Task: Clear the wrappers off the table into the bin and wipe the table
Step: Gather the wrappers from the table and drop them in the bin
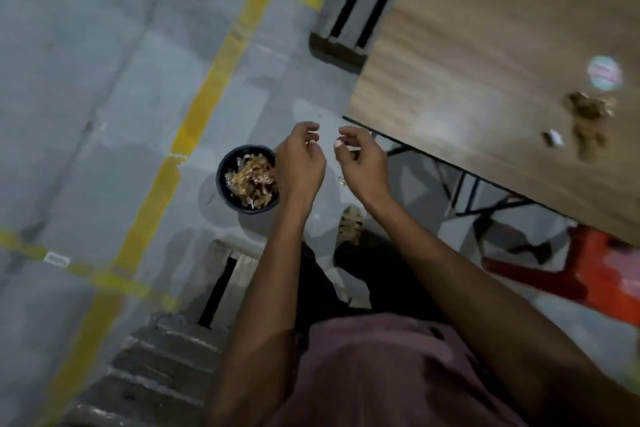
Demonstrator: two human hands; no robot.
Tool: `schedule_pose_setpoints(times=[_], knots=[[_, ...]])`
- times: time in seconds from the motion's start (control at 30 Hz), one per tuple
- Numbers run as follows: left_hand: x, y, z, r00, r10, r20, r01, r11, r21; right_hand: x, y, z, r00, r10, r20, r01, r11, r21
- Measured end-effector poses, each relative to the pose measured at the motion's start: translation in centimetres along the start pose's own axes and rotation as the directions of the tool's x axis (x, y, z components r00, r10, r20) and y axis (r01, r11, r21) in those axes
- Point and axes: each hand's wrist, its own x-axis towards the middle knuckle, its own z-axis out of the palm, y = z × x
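Head | wooden table (485,45): wrappers (588,121) | grey floor (86,80): yellow tape (204,107)

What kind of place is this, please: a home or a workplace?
Probably a workplace, such as a warehouse or workshop floor. The grey concrete floor carries yellow marking lines, and wooden pallets lie near the plain wooden table. A small bin with wrappers stands on the floor.

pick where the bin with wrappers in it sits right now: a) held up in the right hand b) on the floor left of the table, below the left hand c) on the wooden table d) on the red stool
b: the dark round bin, filled with crumpled wrappers, stands on the grey floor beside the wooden table, partly under the left hand; the right hand holds nothing.
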Motion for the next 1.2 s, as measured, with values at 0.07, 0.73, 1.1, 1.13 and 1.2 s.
schedule_pose_setpoints(times=[0.07,0.73,1.1,1.13,1.2], knots=[[-1.6,4.0,0.5,0.988,0.129,0.085,-0.129,0.992,-0.006,-1.2,-0.8,-4.4,0.992,0.032,-0.120,-0.026,0.999,0.046],[-11.5,26.0,24.0,0.750,0.387,0.537,-0.463,0.886,0.007,-5.5,9.9,-38.2,0.789,0.337,-0.514,-0.205,0.932,0.298],[-14.5,24.4,34.4,0.751,0.133,0.647,-0.346,0.913,0.215,-4.0,15.4,-44.2,0.769,0.488,-0.413,-0.420,0.873,0.249],[-14.5,24.8,35.4,0.774,0.107,0.624,-0.303,0.928,0.216,-3.5,15.8,-44.9,0.762,0.492,-0.422,-0.425,0.871,0.248],[-14.5,25.9,37.7,0.819,0.041,0.573,-0.193,0.959,0.207,-2.1,16.3,-46.5,0.740,0.495,-0.456,-0.431,0.869,0.244]])
